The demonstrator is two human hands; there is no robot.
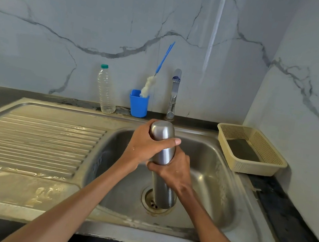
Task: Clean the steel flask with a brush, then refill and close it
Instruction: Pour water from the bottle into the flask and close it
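I hold a tall steel flask [163, 133] over the sink basin [218, 180], its lower end above the drain [149, 201]. My left hand [145, 145] grips the upper part, thumb across the front. Just below it, my right hand [174, 172] grips the middle of the flask. Which end is the mouth cannot be told; no cap is visible. The bottle brush [149, 86], white bristles on a blue handle, stands in a blue cup [138, 105] by the wall. A clear plastic water bottle [106, 90] with a green cap stands left of the cup.
The tap [173, 96] rises behind the flask, with no water running. A ribbed steel drainboard [34, 142] lies left of the basin. A beige plastic basket [253, 150] sits on the dark counter at the right. Marble walls close the back and right side.
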